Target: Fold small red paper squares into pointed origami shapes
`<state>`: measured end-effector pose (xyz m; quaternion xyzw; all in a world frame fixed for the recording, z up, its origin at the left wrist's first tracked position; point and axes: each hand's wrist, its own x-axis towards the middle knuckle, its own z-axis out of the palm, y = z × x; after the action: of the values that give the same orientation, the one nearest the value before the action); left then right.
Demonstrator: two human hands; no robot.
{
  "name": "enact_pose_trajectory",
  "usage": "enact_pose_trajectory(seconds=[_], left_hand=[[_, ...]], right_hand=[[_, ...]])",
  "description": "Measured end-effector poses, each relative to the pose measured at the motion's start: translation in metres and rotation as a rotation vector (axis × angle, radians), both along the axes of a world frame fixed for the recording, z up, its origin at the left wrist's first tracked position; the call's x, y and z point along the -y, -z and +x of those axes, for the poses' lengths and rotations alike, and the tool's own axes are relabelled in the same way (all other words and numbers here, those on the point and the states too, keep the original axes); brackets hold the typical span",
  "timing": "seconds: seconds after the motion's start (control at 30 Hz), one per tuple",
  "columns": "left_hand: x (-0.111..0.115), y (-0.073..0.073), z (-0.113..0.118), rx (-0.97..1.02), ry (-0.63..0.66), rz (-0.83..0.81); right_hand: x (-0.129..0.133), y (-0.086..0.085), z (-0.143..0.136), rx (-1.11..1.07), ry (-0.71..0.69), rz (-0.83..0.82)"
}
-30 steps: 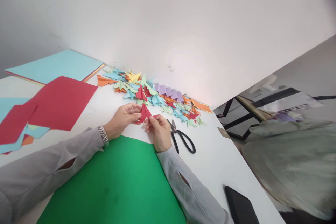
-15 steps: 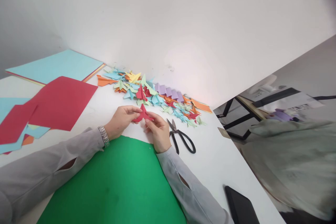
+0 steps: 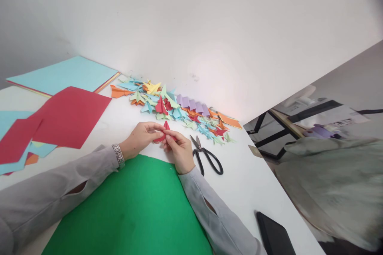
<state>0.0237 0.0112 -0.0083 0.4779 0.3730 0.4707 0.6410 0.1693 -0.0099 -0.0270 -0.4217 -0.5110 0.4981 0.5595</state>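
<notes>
Between my two hands is a small red folded paper plane (image 3: pixel 166 126), its tip pointing away from me. My left hand (image 3: pixel 141 137) pinches its left side, with the thumb and index finger meeting near the middle fold. On the other side, my right hand (image 3: pixel 180 148) grips it with thumb and index finger. Much of the plane is hidden behind the fingers. Just beyond lies a long heap of small folded paper pieces (image 3: pixel 178 114) in many colours. Scissors (image 3: pixel 206 152) with black handles rest with parted blades right of my right hand.
A green sheet (image 3: pixel 131 207) lies under my forearms. Red paper (image 3: pixel 73 117) and a stack topped with light blue paper (image 3: pixel 66 72) are at the left. A black phone-like object (image 3: pixel 275 233) lies near the table's right edge. The wall (image 3: pixel 185 28) stands behind.
My fingers have drawn closer together over the red paper plane, hiding more of its body. The plane has shifted slightly to the right.
</notes>
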Motion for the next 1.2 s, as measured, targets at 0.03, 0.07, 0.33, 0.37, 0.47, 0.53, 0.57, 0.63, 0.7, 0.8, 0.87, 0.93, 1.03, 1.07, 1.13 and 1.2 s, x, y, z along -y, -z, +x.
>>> enact_pose_trajectory(seconds=[0.03, 0.07, 0.33, 0.37, 0.47, 0.53, 0.57, 0.63, 0.7, 0.8, 0.87, 0.93, 1.03, 1.07, 1.13, 1.2], left_hand=[[0.0002, -0.0005, 0.0000, 0.005, 0.005, 0.009], [0.0002, -0.0007, 0.0000, 0.006, 0.012, 0.020], [0.0011, -0.0010, 0.0018, -0.030, 0.047, 0.035], [0.0015, -0.0015, 0.0021, -0.026, 0.042, 0.029], [0.0019, -0.0014, 0.0022, -0.036, 0.045, 0.043], [0.0015, 0.0002, 0.0019, -0.037, 0.051, 0.075], [0.0011, 0.0011, 0.0017, -0.035, 0.052, 0.091], [0.0008, 0.0022, 0.0015, -0.033, 0.054, 0.119], [0.0012, 0.0015, 0.0014, -0.046, 0.053, 0.139], [0.0030, -0.0017, 0.0015, -0.075, 0.038, 0.136], [0.0041, -0.0034, 0.0016, -0.075, 0.024, 0.123], [0.0045, -0.0037, 0.0018, -0.069, 0.017, 0.114], [0.0040, -0.0026, 0.0020, -0.081, 0.006, 0.094], [0.0038, -0.0022, 0.0021, -0.088, 0.000, 0.086], [0.0039, -0.0021, 0.0023, -0.099, -0.006, 0.070], [0.0044, -0.0027, 0.0024, -0.105, -0.002, 0.056]], right_hand=[[-0.0004, 0.0005, 0.0004, -0.009, 0.015, -0.003], [-0.0008, 0.0009, 0.0008, -0.018, 0.031, -0.004], [-0.0019, 0.0001, 0.0011, -0.006, 0.097, -0.023], [-0.0017, -0.0001, 0.0008, 0.010, 0.098, -0.019], [-0.0012, -0.0003, -0.0003, 0.032, 0.107, -0.021], [-0.0013, 0.0000, -0.0009, 0.023, 0.114, -0.033], [-0.0015, 0.0002, -0.0010, 0.015, 0.114, -0.042], [-0.0018, 0.0002, -0.0011, -0.002, 0.115, -0.054], [-0.0017, -0.0001, -0.0007, -0.020, 0.112, -0.058], [-0.0013, -0.0004, -0.0001, -0.032, 0.106, -0.046], [-0.0012, -0.0001, 0.0001, -0.025, 0.101, -0.040], [-0.0013, 0.0004, 0.0002, -0.010, 0.109, -0.032], [-0.0015, 0.0006, 0.0003, 0.012, 0.138, -0.012], [-0.0015, 0.0004, 0.0004, 0.014, 0.139, -0.009], [-0.0013, -0.0003, 0.0007, -0.003, 0.117, -0.014], [-0.0012, -0.0009, 0.0011, -0.037, 0.091, -0.027]])
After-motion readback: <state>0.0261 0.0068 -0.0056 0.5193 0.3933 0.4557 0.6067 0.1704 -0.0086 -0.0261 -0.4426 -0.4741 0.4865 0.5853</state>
